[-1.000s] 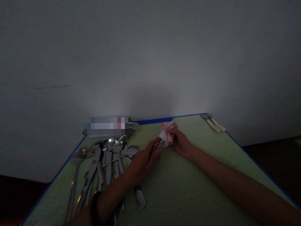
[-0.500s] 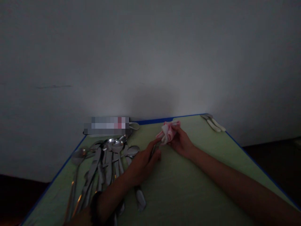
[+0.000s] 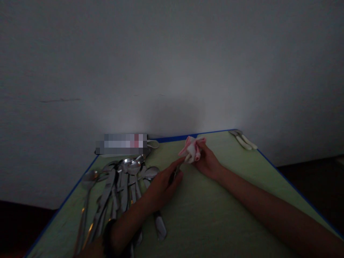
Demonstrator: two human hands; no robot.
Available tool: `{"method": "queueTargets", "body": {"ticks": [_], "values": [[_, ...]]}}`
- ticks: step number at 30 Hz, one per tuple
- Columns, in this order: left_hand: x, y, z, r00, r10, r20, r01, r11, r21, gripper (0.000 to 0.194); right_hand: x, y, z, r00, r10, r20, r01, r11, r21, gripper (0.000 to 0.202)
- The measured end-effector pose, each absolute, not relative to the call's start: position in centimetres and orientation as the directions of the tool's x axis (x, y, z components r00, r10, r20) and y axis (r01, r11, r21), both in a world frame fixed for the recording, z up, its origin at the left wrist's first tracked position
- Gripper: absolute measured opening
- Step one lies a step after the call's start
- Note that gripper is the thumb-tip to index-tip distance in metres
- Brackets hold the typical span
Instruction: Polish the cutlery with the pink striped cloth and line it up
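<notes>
Closed around a thin metal utensil [image 3: 176,171], my left hand [image 3: 163,184] is just right of a cutlery pile. The utensil's far end goes into a crumpled pink and white cloth [image 3: 192,148], which hides it, so its kind cannot be made out. My right hand [image 3: 208,161] grips this cloth from the right, fingers partly behind it. Spoons [image 3: 134,166], knives [image 3: 109,186] and other metal pieces lie heaped at the left, partly under my left forearm.
Two white-handled utensils [image 3: 244,140] lie at the back right corner of the green table [image 3: 215,215], which has a blue edge. A blurred-out flat item [image 3: 122,143] sits at the back left, beside a white loop. A grey wall [image 3: 172,64] rises behind.
The cloth has shifted and refolded slightly around the utensil's end. My left hand has moved very little, and the pile is unchanged.
</notes>
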State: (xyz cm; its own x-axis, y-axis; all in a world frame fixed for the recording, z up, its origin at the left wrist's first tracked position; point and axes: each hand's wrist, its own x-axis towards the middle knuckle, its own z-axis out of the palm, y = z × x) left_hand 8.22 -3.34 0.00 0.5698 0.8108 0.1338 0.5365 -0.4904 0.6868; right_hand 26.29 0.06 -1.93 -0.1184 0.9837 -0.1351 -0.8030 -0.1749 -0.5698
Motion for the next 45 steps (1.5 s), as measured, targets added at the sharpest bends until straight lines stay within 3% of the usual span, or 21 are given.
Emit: {"method": "queueTargets", "body": {"ticks": [7,22,29,37,45], "values": [[8.2,-3.3,-0.3,0.579,0.805,0.126,0.560,-0.505,0.657,0.046,26.2,0.1,-2.3,-0.161,0.982,-0.098,-0.744,-0.186,-0.641,0.013],[8.2,-3.4,-0.2,0.557,0.825,0.100,0.500,-0.429,0.752,0.044,27.0,-0.2,-1.6,-0.125,0.983,-0.137,-0.879,-0.174,-0.445,0.008],[8.2,-3.4,-0.3,0.522,0.840,0.146,0.544,-0.460,0.702,0.045,26.9,-0.3,-1.4,-0.174,0.976,-0.128,-0.831,-0.215,-0.513,0.036],[8.1,-3.2,-0.8,0.542,0.819,0.189,0.561,-0.520,0.644,0.044,26.7,-0.5,-1.0,-0.145,0.983,-0.112,-0.858,-0.181,-0.481,0.029],[8.1,-3.3,-1.0,0.579,0.794,0.184,0.533,-0.540,0.652,0.040,26.5,-0.4,-1.4,-0.160,0.982,-0.098,-0.773,-0.187,-0.606,0.027]]}}
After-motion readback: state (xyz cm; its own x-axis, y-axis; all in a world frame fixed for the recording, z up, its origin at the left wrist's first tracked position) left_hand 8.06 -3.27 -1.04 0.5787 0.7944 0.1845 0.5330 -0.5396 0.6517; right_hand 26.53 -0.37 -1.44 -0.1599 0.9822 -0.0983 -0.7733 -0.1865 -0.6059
